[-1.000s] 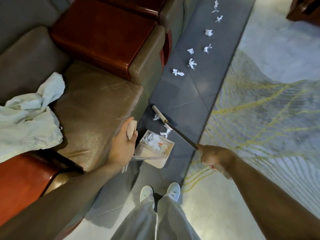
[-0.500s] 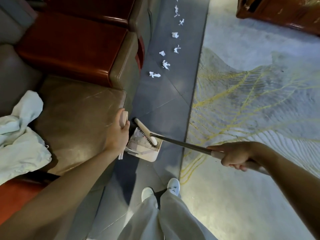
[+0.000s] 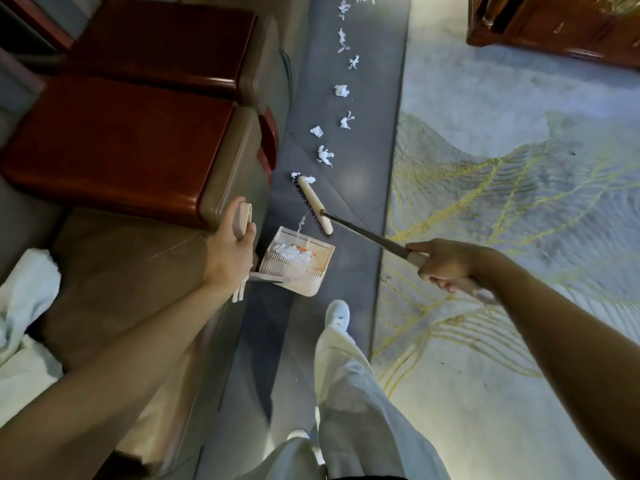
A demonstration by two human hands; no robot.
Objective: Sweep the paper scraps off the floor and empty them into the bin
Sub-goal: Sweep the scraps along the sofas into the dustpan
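Note:
My left hand [image 3: 231,249] grips the pale upright handle of a beige dustpan [image 3: 320,271] that rests on the dark floor strip and holds a heap of white scraps [image 3: 290,251]. My right hand [image 3: 445,263] grips the broom handle; the broom head [image 3: 314,204] lies on the floor just beyond the pan, its far end touching a white paper scrap [image 3: 309,179]. Several more scraps [image 3: 325,155] trail away along the strip. One thin scrap [image 3: 302,221] lies at the pan's mouth. No bin is in view.
A brown sofa [image 3: 114,271] with red wooden armrests [image 3: 114,140] borders the strip on the left, a white cloth [image 3: 24,327] lying on it. A pale rug with yellow lines [image 3: 502,188] runs along the right. Dark wooden furniture [image 3: 561,26] stands far right. My feet [image 3: 337,313] are behind the pan.
The broom head has left the dustpan and moved forward along the strip to the nearest loose scrap. I have stepped forward, right foot leading. The scraps swept earlier sit in the pan.

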